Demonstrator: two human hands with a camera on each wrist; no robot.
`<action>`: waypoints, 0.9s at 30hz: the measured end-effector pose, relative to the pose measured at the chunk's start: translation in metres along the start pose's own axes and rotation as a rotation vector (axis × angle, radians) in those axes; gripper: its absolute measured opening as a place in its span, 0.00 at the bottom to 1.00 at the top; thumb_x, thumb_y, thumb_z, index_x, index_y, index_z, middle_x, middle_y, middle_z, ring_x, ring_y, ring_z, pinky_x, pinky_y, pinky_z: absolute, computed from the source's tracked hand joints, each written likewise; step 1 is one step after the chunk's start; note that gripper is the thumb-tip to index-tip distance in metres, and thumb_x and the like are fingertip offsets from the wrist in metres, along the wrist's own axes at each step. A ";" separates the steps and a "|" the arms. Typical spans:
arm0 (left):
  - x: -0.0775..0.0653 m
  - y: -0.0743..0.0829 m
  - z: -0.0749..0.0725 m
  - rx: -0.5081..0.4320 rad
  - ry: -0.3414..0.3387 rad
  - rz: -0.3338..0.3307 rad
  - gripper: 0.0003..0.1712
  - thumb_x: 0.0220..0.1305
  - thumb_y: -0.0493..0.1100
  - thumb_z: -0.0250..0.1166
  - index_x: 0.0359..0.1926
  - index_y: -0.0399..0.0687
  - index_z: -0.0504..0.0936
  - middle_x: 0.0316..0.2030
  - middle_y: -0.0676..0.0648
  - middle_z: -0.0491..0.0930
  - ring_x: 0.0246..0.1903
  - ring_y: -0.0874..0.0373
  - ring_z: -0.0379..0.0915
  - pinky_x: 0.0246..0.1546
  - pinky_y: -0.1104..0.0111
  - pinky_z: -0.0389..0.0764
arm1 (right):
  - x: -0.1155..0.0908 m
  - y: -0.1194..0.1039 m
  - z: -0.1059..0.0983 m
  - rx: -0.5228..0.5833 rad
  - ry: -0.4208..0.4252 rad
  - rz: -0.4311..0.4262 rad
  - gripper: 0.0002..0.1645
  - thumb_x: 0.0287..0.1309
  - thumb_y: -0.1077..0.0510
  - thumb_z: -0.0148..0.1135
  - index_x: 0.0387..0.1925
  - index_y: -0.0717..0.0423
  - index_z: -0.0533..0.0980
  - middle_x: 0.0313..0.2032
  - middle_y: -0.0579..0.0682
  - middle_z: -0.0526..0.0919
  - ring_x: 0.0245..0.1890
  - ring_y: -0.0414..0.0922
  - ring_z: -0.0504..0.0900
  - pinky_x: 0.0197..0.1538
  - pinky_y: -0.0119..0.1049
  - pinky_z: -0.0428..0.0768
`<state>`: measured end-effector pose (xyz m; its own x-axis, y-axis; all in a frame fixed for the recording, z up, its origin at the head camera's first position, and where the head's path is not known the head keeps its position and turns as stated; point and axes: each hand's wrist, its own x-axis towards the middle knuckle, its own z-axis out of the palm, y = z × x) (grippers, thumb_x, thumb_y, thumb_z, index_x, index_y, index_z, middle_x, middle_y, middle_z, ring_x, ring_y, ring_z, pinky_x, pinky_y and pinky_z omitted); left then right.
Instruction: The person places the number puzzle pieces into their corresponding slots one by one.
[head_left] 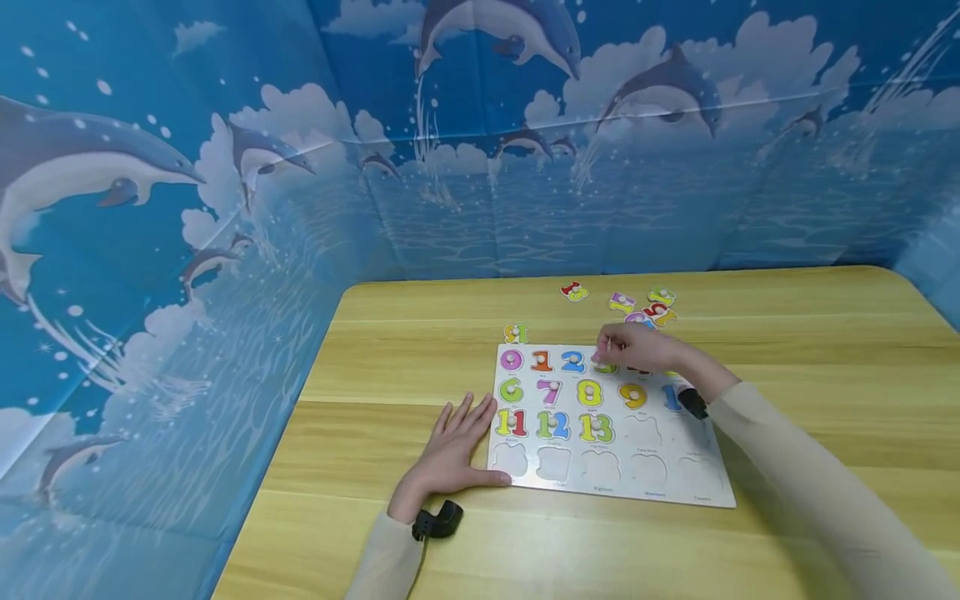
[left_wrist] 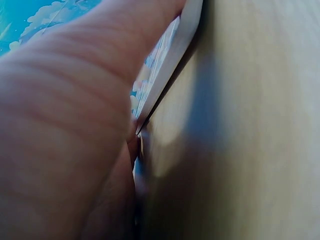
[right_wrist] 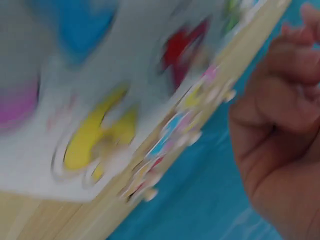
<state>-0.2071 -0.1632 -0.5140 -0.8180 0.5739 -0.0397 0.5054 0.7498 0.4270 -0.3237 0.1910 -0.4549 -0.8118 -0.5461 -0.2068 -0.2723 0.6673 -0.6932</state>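
A white number puzzle board [head_left: 615, 494] lies on the table, with numbers 0 to 13 showing in its upper rows. My left hand [head_left: 452, 454] is spread flat at the board's left side, its thumb along the lower left corner. In the left wrist view the thumb [left_wrist: 65, 115] lies against the board's edge [left_wrist: 170, 65]. My right hand [head_left: 637, 346] is over the top row, fingers curled, and pinches a small pink puzzle piece [head_left: 597, 359] beside the green 3 [head_left: 607, 367]. In the right wrist view the curled hand [right_wrist: 285, 110] shows, its fingertips partly out of frame.
Beyond the board lie several loose number pieces, among them a red-and-yellow one [head_left: 575, 292], a purple-and-yellow one [head_left: 622, 302] and a green one [head_left: 662, 297]. An orange-and-green 15 [head_left: 516, 333] sits at the top left edge. Hollow slots [head_left: 553, 463] line the bottom row. A dolphin-print curtain [head_left: 480, 200] hangs behind.
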 end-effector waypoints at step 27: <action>-0.003 -0.004 -0.001 -0.005 -0.014 0.006 0.63 0.50 0.74 0.61 0.75 0.52 0.41 0.74 0.54 0.37 0.71 0.53 0.24 0.67 0.55 0.27 | 0.017 0.027 -0.012 -0.192 0.210 0.214 0.14 0.66 0.53 0.56 0.37 0.61 0.68 0.25 0.51 0.71 0.22 0.46 0.69 0.27 0.38 0.66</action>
<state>-0.2066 -0.1682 -0.5148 -0.8109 0.5830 -0.0494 0.5090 0.7446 0.4319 -0.3508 0.2053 -0.4687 -0.9438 -0.2815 -0.1730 -0.1610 0.8491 -0.5030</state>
